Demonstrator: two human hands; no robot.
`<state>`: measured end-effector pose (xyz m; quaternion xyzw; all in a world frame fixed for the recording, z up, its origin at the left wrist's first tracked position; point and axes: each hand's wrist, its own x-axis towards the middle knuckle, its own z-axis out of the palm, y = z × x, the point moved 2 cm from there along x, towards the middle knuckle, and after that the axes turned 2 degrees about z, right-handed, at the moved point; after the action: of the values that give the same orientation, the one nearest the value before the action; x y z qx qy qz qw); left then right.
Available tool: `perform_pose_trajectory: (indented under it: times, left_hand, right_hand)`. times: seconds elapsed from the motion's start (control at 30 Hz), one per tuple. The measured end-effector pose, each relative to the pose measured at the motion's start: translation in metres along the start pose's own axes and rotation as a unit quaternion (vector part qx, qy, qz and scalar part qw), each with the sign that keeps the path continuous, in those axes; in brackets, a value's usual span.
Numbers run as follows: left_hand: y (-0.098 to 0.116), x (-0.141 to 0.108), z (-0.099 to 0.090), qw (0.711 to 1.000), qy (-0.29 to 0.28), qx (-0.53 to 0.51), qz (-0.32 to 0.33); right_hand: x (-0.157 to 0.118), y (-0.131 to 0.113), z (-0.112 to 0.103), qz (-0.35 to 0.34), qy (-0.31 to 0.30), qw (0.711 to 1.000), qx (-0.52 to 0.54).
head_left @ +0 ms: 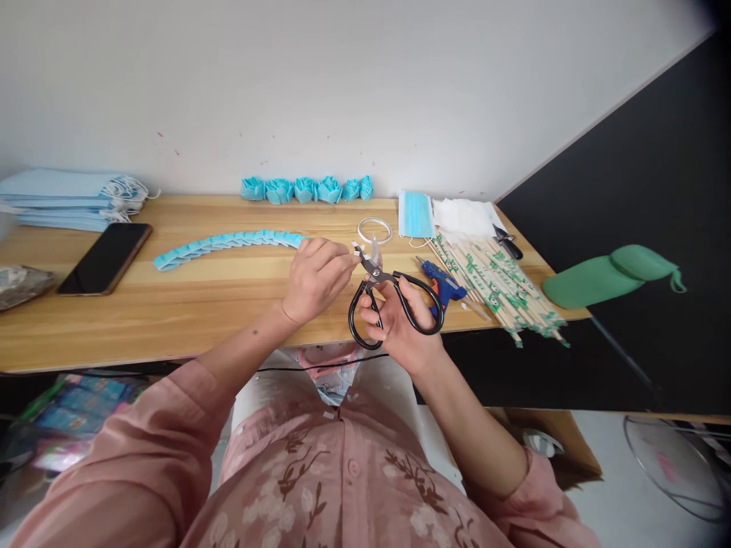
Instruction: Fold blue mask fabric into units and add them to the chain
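- Right hand (411,331): grasping the scissors, digits at the two looped handles.
- Scissors (376,275): in the right hand, over the table's (251,308) front part, points toward the wall, blades parted. Likely stiff metal, moderately heavy, sharp; best taken by the black loops, clear of the edges.
- Left hand (320,274): fingers drawn together beside the blades; whether they pinch the scrap or merely touch it cannot be told.
- Scrap (356,253): small, white, at the left fingertips. Probably very light and easily lost; suited to a fingertip pinch at its rim.
- Strip (228,244): pale blue, pleated, lying on the table, its right end reaching behind the left hand. Presumably soft, light, easily crushed; best lifted from beneath, at both ends.
- Ring (359,230): white, flat on the table beyond the blades.
- Glue gun (442,283): blue, right of the scissors.
- Flowers (305,189): blue, in a row near the wall. Seemingly delicate; hold low, at the base.
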<state>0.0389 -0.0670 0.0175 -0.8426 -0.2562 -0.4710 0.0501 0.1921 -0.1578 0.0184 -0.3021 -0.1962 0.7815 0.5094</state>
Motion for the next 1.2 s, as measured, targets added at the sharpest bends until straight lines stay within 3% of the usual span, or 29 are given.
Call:
perform_pose_trajectory:
  times: [0.23, 0.47, 0.73, 0.83, 0.97, 1.07, 1.2]
  left_hand:
    - [0.002, 0.003, -0.003, 0.999, -0.012, -0.028, 0.01]
    - [-0.006, 0.005, -0.006, 0.995, -0.043, -0.092, -0.022]
    - [-0.015, -0.003, -0.009, 0.99, -0.084, -0.11, -0.004]
    - [-0.017, -0.005, -0.015, 0.988, -0.072, -0.127, -0.052]
    - [-0.021, -0.006, -0.027, 0.979, -0.077, -0.154, -0.108]
    - [-0.029, -0.009, -0.035, 0.977, -0.092, -0.134, -0.136]
    - [-0.042, -0.017, -0.041, 0.97, -0.117, -0.114, -0.18]
  right_hand:
    - [0.0, -0.001, -0.004, 0.005, 0.001, 1.0, 0.031]
    - [-0.002, 0.0, -0.006, -0.002, -0.021, 0.999, 0.041]
    - [0.008, -0.003, -0.007, -0.009, 0.018, 0.999, 0.047]
    - [0.014, -0.01, -0.011, -0.033, 0.036, 0.998, 0.044]
    - [0.024, -0.023, -0.028, -0.024, 0.063, 0.998, -0.009]
    - [0.027, -0.035, -0.043, 0.036, 0.099, 0.99, -0.095]
    - [0.019, -0.05, -0.051, 0.12, 0.138, 0.957, -0.223]
